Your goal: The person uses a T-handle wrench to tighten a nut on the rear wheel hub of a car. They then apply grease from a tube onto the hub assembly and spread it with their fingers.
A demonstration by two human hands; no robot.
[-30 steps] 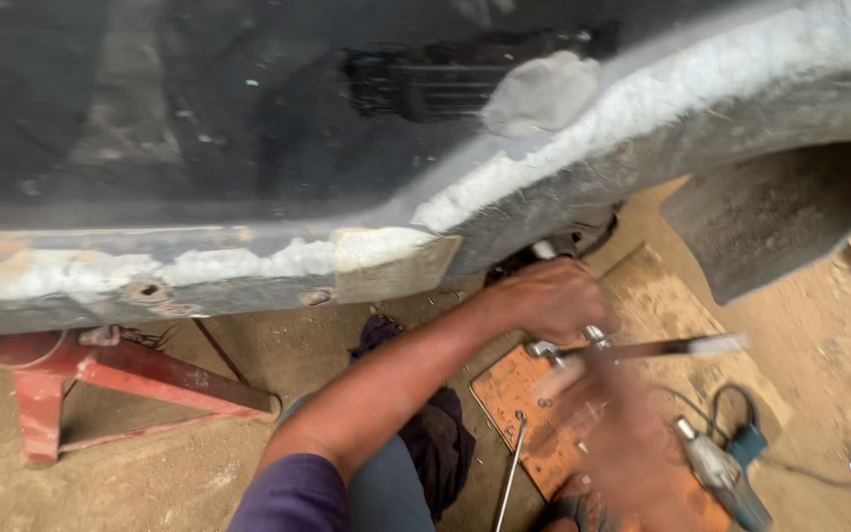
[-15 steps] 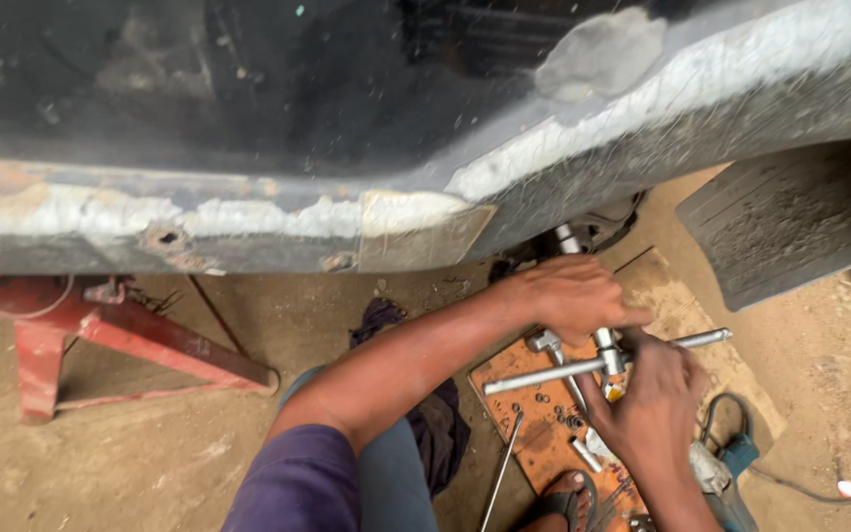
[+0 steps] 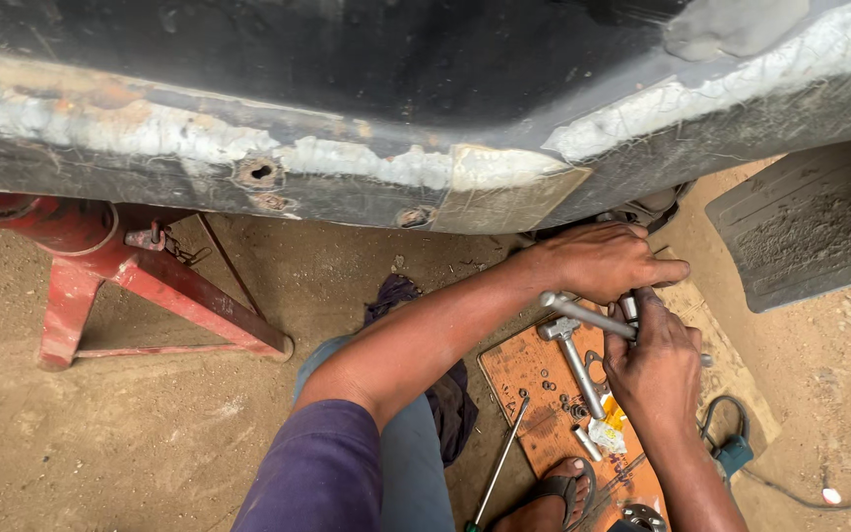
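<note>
My left hand (image 3: 598, 259) reaches under the lower edge of a dark, rusted car body (image 3: 366, 167), fingers curled around something by the wheel area that I cannot make out. My right hand (image 3: 654, 360) sits just below it, gripping a silver sliding T-bar wrench (image 3: 575, 310) whose bar sticks out to the left. Both hands touch at the tool. A second silver socket bar (image 3: 576, 363) lies on an orange board (image 3: 524, 369) beneath them.
A red jack stand (image 3: 125, 271) props the body at the left. Small nuts, a yellow-white scrap and a thin rod (image 3: 499, 461) lie around the board. A grey mud flap (image 3: 810, 227) hangs right. My sandalled foot (image 3: 549, 502) rests on sandy ground.
The view shifted so the car body sits lower and nearer. My right hand rose to the left hand and took a firmer grip on the T-bar wrench, whose bar now points left.
</note>
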